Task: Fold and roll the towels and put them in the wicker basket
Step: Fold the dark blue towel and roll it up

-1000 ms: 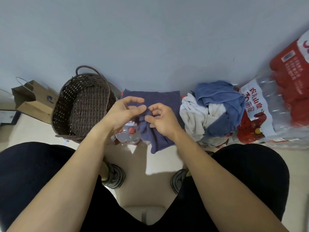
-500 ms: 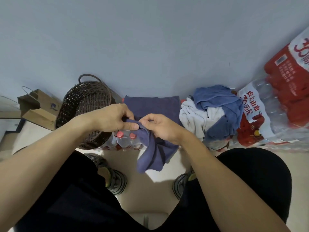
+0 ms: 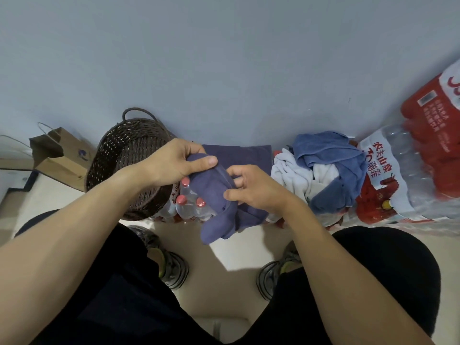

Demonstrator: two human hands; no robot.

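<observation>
While the left hand [image 3: 174, 162] grips the soft, part-rolled purple cloth towel [image 3: 216, 195] from above, the right hand [image 3: 254, 189] pinches its edge beside the round, dark woven wicker basket [image 3: 119, 160].

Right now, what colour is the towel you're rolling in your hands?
Dusky purple-blue towel, gripped by both hands; the head view shows it best.

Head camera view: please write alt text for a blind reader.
Both hands, left hand and right hand, hold a partly rolled purple towel beside a wicker basket. A pile of blue and white towels lies to the right.
</observation>
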